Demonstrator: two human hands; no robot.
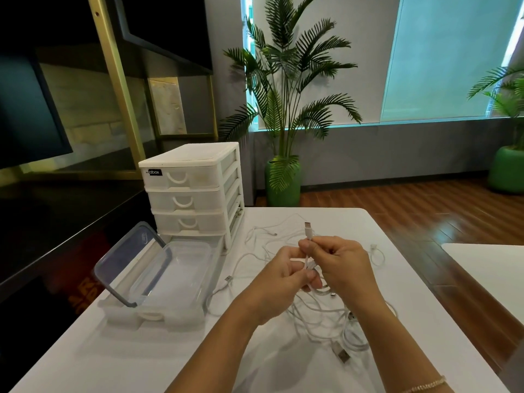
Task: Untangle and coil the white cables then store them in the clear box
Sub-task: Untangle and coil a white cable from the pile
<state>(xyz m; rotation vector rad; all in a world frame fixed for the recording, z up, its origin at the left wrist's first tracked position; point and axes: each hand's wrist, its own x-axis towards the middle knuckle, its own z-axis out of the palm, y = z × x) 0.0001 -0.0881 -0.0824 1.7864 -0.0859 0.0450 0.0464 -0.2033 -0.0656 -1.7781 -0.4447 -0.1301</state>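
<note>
A tangle of white cables lies on the white table, with loose strands spreading toward the far edge and USB plugs at the near right. My left hand and my right hand are raised together over the tangle. Both pinch the same white cable; its plug end sticks up above my right fingers. The clear box stands open to the left of my hands, nothing visible inside. Its grey-rimmed lid leans against the box's left side.
A white three-drawer organizer stands behind the box at the table's far left. A pulled-out drawer sits beneath the box. A dark counter runs along the left, a second white table at the right, and potted palms beyond.
</note>
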